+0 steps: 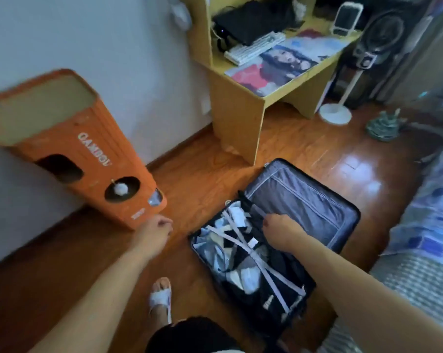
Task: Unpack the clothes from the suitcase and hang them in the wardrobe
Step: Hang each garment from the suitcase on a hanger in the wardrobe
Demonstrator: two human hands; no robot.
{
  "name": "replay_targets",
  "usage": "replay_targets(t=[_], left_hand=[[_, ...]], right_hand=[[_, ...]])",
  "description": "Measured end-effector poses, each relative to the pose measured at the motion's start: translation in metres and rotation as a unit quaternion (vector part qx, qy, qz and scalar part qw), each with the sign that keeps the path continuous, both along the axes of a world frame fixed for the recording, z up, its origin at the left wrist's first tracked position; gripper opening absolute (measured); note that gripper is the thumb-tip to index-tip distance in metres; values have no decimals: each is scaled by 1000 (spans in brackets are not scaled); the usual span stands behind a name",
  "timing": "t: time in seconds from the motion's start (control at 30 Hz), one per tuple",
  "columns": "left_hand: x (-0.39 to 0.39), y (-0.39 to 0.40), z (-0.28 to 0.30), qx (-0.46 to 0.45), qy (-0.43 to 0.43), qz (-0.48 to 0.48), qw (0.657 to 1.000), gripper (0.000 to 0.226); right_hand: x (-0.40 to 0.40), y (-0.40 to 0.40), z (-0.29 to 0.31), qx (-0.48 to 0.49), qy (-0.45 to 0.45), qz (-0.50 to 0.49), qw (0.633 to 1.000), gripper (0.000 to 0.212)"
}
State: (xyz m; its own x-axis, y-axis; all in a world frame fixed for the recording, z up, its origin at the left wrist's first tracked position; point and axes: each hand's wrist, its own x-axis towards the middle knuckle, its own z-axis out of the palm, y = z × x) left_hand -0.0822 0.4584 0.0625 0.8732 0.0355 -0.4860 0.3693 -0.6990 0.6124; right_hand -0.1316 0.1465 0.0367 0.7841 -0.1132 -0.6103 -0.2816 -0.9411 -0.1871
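Orange cardboard box [70, 149] leaning on wall at left, yellow wooden table [238, 108] beyond, blue patterned bed [429, 225] at right, dark fabric suitcase [279, 233] lying open on wooden floor [304, 149] between them, long axis running from near foot toward the table, lid half flat on the bed side, folded clothes [230, 256] under crossed grey straps [251, 250], right hand [279, 230] resting at the hinge with fingers curled, grip unclear, left hand [156, 230] hovering beside the box, fingers loosely curled, holding nothing.

Before you, the wooden floor [304, 149] carries the open suitcase [301, 200], an orange box [88, 159] by the wall, the desk [237, 115], and a fan base [335, 113], seemingly.

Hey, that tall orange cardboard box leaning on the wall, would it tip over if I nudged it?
Probably yes. The tall orange cardboard box stands tilted against the white wall on a narrow base, so a sideways nudge could topple or slide it on the glossy wooden floor. It looks like cardboard with cut-out holes, so likely light for its size.
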Motion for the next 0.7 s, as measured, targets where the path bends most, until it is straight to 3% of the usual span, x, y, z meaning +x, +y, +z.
replay_targets(t=[0.1, 0.2, 0.27, 0.47, 0.7], left_hand=[[-106, 13, 29, 6, 10, 59, 998, 22], [-192, 49, 61, 31, -15, 139, 990, 17], [-258, 83, 84, 62, -42, 207, 975, 15], [-475, 130, 133, 147, -113, 384, 904, 16], [-665, 126, 188, 327, -150, 423, 832, 19]], right_hand=[[-27, 40, 25, 33, -22, 74, 996, 8], [-37, 107, 59, 100, -86, 179, 975, 21], [-57, 164, 84, 147, -111, 269, 946, 25], [-180, 305, 139, 331, -122, 409, 841, 17], [-369, 389, 176, 464, -11, 528, 711, 31]])
